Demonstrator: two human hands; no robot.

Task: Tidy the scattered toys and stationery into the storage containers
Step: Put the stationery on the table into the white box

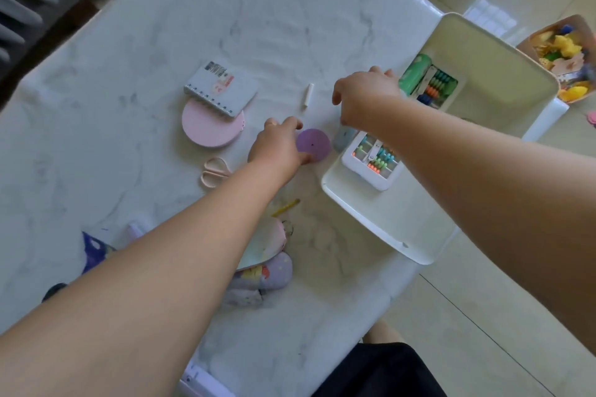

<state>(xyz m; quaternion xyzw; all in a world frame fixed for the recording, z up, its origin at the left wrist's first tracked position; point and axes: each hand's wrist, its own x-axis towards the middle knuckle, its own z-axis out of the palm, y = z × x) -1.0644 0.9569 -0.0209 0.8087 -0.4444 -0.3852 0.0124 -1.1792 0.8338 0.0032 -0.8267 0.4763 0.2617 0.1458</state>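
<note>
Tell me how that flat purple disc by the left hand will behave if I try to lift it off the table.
The purple disc looks thin and lies flat on the marble-look table, so it is probably light but hard to get fingers under. It may slide on that glossy top; dragging it to the edge could help. Lying flat, it seems unlikely to roll.

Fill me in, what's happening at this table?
A person is tidying a white marble-look table. Their left hand reaches to a flat purple disc; their right hand hovers near the white plastic storage bin, gripping nothing visible. The bin already holds two white bead abacuses and a green case. A spiral notebook, round pink box, pink scissors and white chalk stick still lie out.
</note>
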